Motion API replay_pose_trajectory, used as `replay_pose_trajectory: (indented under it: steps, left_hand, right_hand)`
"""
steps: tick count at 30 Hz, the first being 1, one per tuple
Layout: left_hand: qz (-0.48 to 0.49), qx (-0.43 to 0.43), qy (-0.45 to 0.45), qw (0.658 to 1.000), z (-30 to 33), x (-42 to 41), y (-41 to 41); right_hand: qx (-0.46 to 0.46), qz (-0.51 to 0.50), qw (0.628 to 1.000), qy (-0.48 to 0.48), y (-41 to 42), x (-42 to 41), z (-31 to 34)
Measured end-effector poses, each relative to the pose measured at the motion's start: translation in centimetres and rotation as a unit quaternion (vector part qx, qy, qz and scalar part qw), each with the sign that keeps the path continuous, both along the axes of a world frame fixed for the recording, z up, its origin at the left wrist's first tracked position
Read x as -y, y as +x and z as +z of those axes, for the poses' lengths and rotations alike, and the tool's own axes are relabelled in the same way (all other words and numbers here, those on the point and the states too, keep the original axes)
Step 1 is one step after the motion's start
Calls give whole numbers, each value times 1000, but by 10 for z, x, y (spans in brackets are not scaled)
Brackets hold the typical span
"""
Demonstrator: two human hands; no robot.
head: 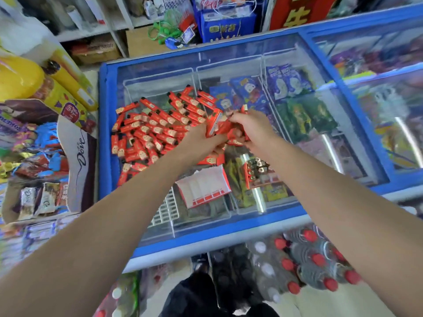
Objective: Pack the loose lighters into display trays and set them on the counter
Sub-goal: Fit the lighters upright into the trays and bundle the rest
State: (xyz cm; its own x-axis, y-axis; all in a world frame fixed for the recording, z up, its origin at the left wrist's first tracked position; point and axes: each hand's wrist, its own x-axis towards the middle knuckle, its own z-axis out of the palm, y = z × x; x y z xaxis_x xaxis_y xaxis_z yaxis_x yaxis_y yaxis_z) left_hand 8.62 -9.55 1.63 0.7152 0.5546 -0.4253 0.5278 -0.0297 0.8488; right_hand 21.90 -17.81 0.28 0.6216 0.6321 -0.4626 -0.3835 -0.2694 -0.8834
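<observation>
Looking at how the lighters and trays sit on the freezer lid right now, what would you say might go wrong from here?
1. The loose lighters are heaped on the smooth glass freezer lid; a nudge could send some sliding toward its blue edge.
2. Both the left hand and right hand grip a crowded red tray; lighters might spill.
3. The empty tray and the filled tray lie just under the forearms and could be knocked.

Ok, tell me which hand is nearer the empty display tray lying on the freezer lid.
Left. The left hand is just above-left of the empty display tray; the right hand is farther up and right.
</observation>
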Motion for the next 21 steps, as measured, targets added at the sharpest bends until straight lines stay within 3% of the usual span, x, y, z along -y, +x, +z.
replay_pose_trajectory:
  steps: [5, 15, 21]
  left_hand:
    - [-27, -42, 2, 999, -4, 48, 10]
    - [-21, -155, 112, 981, -27, 107, 21]
    - [3, -180, 124, 976, -40, 116, 23]
  right_hand:
    - [160, 34, 985, -52, 14, 71, 1]
    - [316, 142, 934, -90, 23, 160, -11]
    - [444, 174, 874, -96, 18, 171, -32]
